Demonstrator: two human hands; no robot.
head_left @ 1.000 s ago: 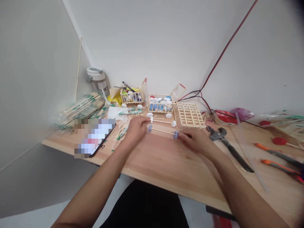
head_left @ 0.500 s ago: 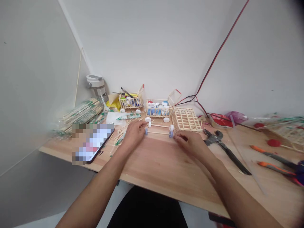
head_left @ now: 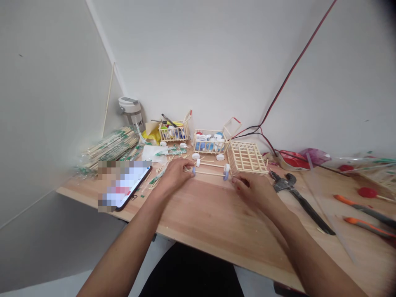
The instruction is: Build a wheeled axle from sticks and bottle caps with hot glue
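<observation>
On the wooden table two stick axles lie one behind the other. The nearer axle carries blue bottle-cap wheels; the farther one has white cap wheels. My left hand is at the left end of the nearer axle. Its thumb tip meets the left blue wheel, with the index finger apart behind it. My right hand rests loosely curled on the table, fingers apart, just right of the right blue wheel. Behind it lies a stick lattice basket.
Two small stick carts, one with pens and caps, one with caps, stand by the wall. Left are wrapped chopsticks, a phone and a lidded cup. Right are pliers and orange-grey handles.
The view has shifted slightly, so everything sits a little farther right. My left thumb has come down to the left blue wheel. My right hand stays beside the right wheels.
</observation>
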